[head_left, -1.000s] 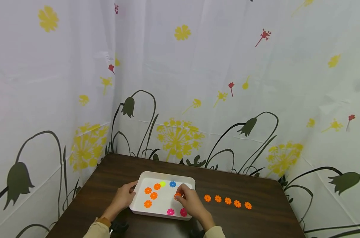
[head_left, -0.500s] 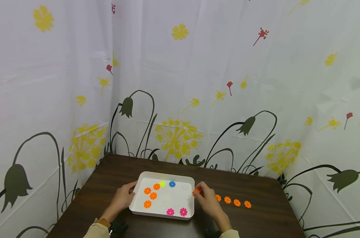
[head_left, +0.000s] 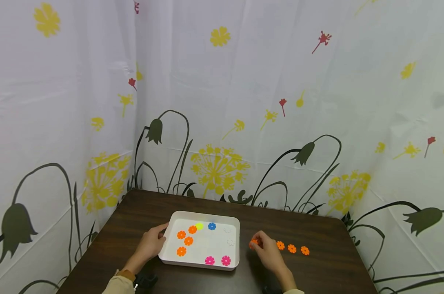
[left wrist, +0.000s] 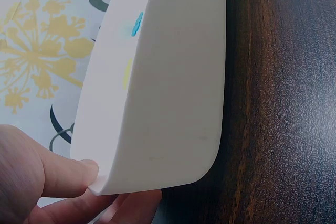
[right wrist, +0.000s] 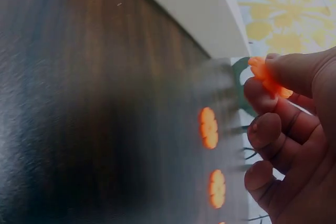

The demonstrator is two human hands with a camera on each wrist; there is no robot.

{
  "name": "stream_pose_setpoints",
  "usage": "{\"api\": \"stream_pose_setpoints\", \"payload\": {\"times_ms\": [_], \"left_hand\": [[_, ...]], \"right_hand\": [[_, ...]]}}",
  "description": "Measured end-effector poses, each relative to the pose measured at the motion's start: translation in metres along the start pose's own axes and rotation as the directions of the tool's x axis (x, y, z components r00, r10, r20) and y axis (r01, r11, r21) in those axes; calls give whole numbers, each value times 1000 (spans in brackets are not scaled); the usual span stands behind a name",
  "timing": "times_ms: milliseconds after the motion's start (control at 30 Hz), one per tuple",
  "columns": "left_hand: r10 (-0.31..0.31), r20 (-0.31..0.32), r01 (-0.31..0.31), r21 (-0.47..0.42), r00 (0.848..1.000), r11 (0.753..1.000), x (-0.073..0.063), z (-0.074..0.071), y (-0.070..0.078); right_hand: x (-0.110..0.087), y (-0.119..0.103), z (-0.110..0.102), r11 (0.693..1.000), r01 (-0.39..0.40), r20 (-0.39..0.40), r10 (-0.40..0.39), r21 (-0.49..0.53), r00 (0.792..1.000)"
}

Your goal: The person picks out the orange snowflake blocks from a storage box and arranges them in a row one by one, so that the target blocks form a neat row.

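Note:
My right hand (head_left: 267,251) pinches an orange flower-shaped disc (right wrist: 270,77) between thumb and forefinger, over the table just right of the white tray (head_left: 163,252). The other fingers of that hand are curled. Beyond the hand, a row of orange flower discs (head_left: 291,248) lies on the table, its near end hidden behind the fingers. My left hand (head_left: 151,245) grips the tray's left edge, the thumb (left wrist: 79,177) over the rim and the fingers underneath. Inside the tray lie several orange discs (head_left: 188,241), two pink discs (head_left: 226,260), a blue disc (head_left: 212,226) and a yellow disc (head_left: 199,226).
Two pale see-through flower discs (head_left: 231,242) lie near the tray's right wall. The dark wooden table (head_left: 332,261) ends at the back against a white curtain (head_left: 258,81) printed with flowers.
My right hand has lifted the orange disc out of the tray and carried it right, over the tray's edge to the near end of the row. The left hand keeps its grip.

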State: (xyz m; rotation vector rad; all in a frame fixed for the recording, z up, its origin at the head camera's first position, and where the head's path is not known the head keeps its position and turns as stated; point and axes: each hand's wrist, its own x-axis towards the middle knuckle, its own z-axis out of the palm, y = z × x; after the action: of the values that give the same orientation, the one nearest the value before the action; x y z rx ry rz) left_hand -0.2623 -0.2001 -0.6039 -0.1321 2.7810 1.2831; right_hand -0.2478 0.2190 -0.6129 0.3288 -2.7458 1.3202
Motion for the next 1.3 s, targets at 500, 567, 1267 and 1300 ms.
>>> {"api": "stream_pose_setpoints", "payload": {"times_ms": [500,567,1267,1300], "left_hand": [[9,7,-9,-3,1000,1000,-2,-1,-2],[6,7,-6,0,1000,1000,-1,-1,-2],[-29,9,29,16,1000,999,0,-1,-2],[-34,11,34,14,999,999,0,-1,-2]], "right_hand": [[-13,16,4,996,-62,31,64,-63,997],[-14,18,5,994,-77,32,79,-73,996],[-16,17,9,978,-85,-9,85,-192,996],[-16,18,10,977,-85,-12,85,-194,996]]}}
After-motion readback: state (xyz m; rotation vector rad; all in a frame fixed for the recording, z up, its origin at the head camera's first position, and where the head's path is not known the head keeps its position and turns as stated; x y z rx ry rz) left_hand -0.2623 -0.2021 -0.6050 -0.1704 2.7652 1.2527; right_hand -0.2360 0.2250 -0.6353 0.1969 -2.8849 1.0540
